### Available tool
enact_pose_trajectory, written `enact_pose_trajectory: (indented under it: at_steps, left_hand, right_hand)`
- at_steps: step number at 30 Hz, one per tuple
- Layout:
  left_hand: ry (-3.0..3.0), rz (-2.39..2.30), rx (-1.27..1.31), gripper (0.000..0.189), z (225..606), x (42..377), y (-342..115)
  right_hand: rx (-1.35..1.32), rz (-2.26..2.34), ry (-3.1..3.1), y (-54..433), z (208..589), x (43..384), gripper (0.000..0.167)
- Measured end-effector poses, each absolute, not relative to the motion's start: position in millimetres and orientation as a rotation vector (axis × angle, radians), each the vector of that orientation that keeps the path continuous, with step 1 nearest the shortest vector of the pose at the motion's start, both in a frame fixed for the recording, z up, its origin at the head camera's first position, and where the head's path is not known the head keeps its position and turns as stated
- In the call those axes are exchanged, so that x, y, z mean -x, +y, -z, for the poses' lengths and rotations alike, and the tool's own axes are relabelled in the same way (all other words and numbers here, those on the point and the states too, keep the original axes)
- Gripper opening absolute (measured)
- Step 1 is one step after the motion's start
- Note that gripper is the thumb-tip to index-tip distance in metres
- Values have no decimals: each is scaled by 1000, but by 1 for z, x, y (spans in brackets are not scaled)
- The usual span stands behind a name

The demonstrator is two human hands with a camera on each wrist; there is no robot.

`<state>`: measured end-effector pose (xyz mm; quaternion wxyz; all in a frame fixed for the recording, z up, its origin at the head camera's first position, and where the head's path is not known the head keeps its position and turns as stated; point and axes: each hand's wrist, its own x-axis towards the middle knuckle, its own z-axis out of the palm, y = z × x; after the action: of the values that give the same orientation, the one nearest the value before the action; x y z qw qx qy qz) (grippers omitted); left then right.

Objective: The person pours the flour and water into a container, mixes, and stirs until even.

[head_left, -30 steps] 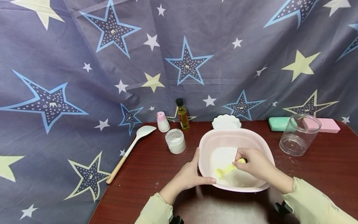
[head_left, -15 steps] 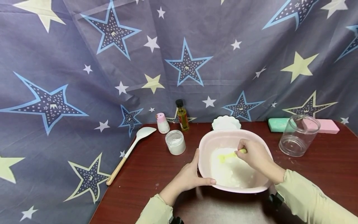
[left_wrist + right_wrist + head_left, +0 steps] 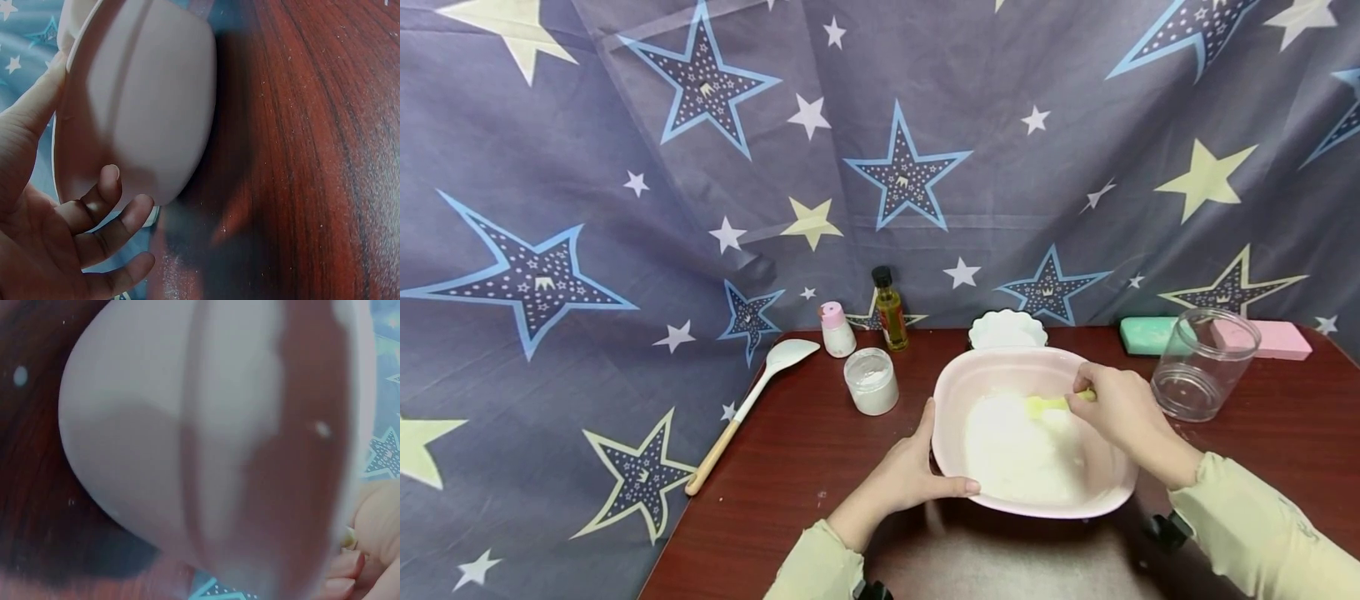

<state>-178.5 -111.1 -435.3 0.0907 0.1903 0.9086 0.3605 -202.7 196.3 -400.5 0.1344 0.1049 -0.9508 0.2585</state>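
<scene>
A pale pink basin (image 3: pixel 953 387) on the table holds a pool of white, milky contents (image 3: pixel 1011 454). My left hand (image 3: pixel 898 471) grips its near left corner, the thumb lying over the rim. In the left wrist view the other fingers (image 3: pixel 115 228) curve loosely along the outer wall. Over the basin's right side, my right hand (image 3: pixel 1123 417) pinches the handle of a short yellow spoon-like tool (image 3: pixel 1048 406). Its head points left and meets the white contents, so its exact shape is unclear. The right wrist view shows mostly the basin's outer wall (image 3: pixel 144 437).
Left of the basin stand a white jar (image 3: pixel 871 383), a pink-topped shaker (image 3: pixel 837 332) and an oil bottle (image 3: pixel 891 312). A long-handled ladle (image 3: pixel 752 400) lies farther left. Behind is a scalloped white dish (image 3: pixel 1007 327); rightward, a clear jar (image 3: pixel 1198 375), green block (image 3: pixel 1146 335) and pink block (image 3: pixel 1277 339).
My right hand has moved the yellow tool back and then right through the white contents. The left hand keeps its place on the basin.
</scene>
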Motion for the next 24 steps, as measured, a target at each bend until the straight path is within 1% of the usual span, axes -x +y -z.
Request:
enact_pose_trajectory:
  at_steps: [8, 12, 19, 24]
  left_hand:
    - [2694, -1078, -570, 129, 435, 178, -111]
    - [2704, -1077, -587, 128, 435, 179, -111]
    - [2704, -1076, -591, 128, 437, 180, -111]
    - [2713, -1068, -591, 128, 438, 180, -111]
  right_hand:
    - [-329, -729, -2793, 214, 392, 193, 9]
    - [-350, -712, -2805, 221, 388, 188, 12]
    - [-437, -711, -2845, 230, 381, 180, 22]
    - [-483, -720, -2877, 233, 378, 176, 24]
